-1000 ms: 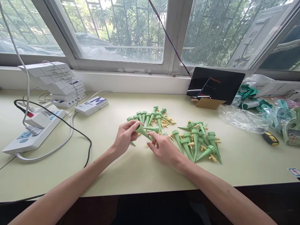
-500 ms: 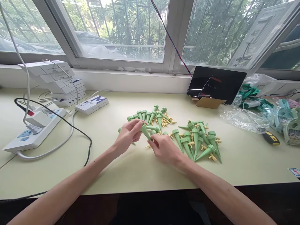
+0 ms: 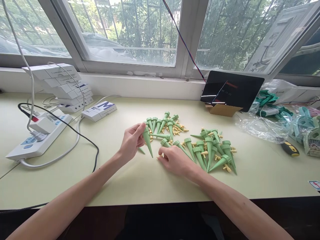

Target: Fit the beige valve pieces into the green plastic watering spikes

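My left hand point(image 3: 132, 141) is closed around the top of a green plant watering spike point(image 3: 148, 142), its point hanging down above the table. Low over the table, my right hand point(image 3: 173, 160) pinches a small yellow valve point(image 3: 159, 156) between thumb and forefinger; most of that piece is hidden. Just behind my hands lies a loose group of green spikes point(image 3: 159, 125) with small yellow valves point(image 3: 177, 130) among them. Beyond my right hand is a second pile of green spikes point(image 3: 208, 145), several with yellow valves sticking out of their sides.
On the left are a power strip point(image 3: 40, 136) with cables, stacked white boxes point(image 3: 65, 85) and one separate box point(image 3: 99, 111). A tablet point(image 3: 231, 90) leans on a cardboard stand point(image 3: 222, 110) at the back. Plastic bags point(image 3: 262, 128) and a yellow-black tool handle point(image 3: 290, 148) lie to the right.
The spike in my left hand has moved left, away from my right hand, and now points more steeply down. My right hand has let go of its tip and lowered to the yellow valve.
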Demonstrator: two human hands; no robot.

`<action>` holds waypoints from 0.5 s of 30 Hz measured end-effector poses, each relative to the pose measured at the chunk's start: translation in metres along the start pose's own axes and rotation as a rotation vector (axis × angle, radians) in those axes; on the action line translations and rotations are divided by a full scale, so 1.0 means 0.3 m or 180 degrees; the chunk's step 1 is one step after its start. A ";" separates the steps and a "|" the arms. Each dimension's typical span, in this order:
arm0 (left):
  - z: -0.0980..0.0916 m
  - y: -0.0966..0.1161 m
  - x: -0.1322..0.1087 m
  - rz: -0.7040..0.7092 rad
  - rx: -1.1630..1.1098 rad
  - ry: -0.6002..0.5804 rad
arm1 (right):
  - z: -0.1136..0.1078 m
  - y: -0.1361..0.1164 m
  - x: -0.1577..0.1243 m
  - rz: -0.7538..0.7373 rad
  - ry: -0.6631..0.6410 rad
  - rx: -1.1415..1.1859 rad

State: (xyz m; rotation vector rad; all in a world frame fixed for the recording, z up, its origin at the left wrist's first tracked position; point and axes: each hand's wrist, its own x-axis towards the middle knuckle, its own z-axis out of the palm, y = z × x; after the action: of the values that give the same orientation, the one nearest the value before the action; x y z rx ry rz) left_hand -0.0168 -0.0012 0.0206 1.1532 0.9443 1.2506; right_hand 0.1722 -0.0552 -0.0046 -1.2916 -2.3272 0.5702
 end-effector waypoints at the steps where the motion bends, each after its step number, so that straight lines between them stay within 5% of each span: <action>1: 0.001 -0.002 -0.001 -0.0028 -0.0001 -0.0011 | -0.001 0.001 0.000 -0.0007 -0.0015 -0.0033; 15: 0.025 0.004 -0.016 -0.0116 0.0178 -0.0138 | -0.015 0.008 0.004 -0.0166 0.0484 0.0275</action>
State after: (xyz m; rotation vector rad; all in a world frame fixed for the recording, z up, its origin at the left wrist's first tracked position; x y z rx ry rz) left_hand -0.0103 -0.0070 0.0230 1.1972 0.9689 1.1720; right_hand 0.1757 -0.0522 -0.0018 -1.1888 -2.1811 0.5304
